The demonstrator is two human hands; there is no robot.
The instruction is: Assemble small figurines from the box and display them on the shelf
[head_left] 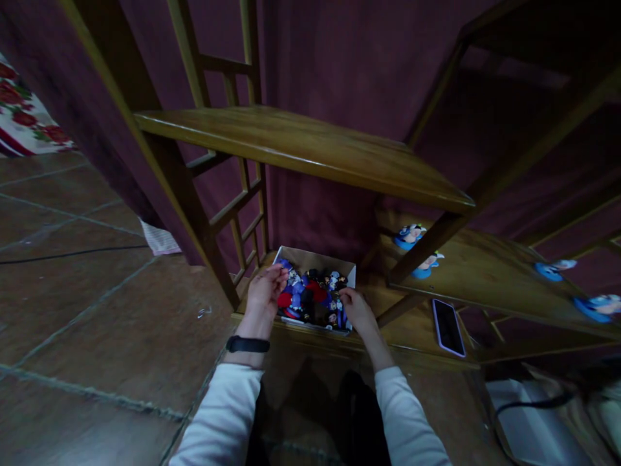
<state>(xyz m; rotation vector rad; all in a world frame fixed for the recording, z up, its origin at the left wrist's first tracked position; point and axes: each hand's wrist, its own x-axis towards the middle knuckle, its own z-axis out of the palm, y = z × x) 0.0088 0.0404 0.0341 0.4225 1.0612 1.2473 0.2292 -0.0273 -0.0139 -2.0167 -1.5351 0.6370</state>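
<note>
A shallow white cardboard box (334, 260) sits on the low wooden shelf, packed with small cartoon figurines (317, 291) in blue, red, black and white. My left hand (266, 291) is at the box's left side. Its fingers are drawn together over the rim, beside a blue-purple figurine (285, 264); whatever is between them is hidden. Over the right rim reaches my right hand (358, 309), thumb and fingers closed among the figurines there. What it grips is too small and dark to make out.
A wooden shelf board (301, 139) juts out above the box. To the right, a phone (448, 327) lies on the low shelf, and several blue-based figurines (410, 235) stand on a higher board (475, 262). A purple curtain (320, 213) hangs behind.
</note>
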